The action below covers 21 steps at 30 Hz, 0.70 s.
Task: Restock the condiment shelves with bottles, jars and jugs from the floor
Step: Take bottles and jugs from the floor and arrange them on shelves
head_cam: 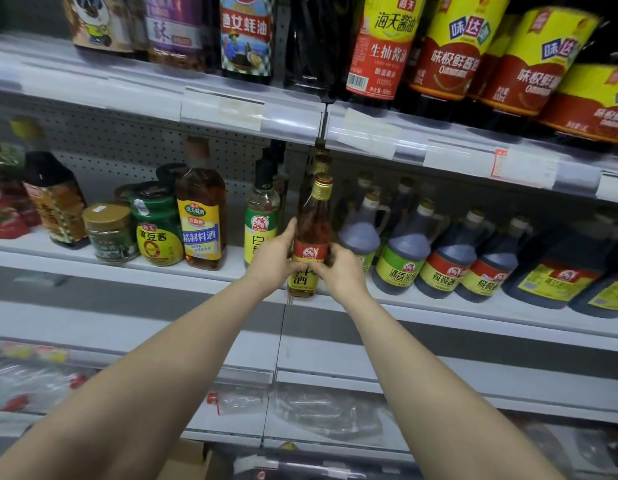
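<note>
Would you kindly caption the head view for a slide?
The left hand and right hand grip an amber bottle at the middle shelf.

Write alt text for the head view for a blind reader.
The left hand and right hand grip a gold-capped amber bottle at the front of the middle shelf, between a green-labelled bottle and dark jugs.

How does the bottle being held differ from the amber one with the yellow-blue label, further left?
The held bottle is slimmer, red-labelled; the left bottle is broader, labelled yellow and blue. The left hand and right hand grip the held bottle; the left bottle stands untouched. Both hold amber liquid.
</note>
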Available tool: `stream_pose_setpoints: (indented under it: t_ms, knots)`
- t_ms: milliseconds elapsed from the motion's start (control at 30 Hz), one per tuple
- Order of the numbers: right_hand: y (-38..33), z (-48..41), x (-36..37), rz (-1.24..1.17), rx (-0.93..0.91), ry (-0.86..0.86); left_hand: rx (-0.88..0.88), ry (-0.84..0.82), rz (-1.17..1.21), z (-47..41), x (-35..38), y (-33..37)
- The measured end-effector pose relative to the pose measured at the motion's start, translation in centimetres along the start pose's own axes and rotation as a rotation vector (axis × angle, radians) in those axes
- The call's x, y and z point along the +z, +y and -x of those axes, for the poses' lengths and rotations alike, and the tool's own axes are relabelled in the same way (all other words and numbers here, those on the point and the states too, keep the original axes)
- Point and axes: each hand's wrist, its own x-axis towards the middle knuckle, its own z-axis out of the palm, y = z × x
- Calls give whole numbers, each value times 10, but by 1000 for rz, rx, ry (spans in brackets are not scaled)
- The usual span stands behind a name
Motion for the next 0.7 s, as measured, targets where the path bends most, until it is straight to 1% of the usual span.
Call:
stream_pose_setpoints:
  t_ms: [133, 233, 700]
  knots:
    - [1, -3, 6, 13, 4, 3, 2, -21, -109, -8, -2, 2]
    - [1, -8, 6, 38, 14, -10, 2, -49, -106, -15, -3, 2]
    - [-3, -20, 7, 59, 47, -40, -9, -48, -95, -28, -3, -4]
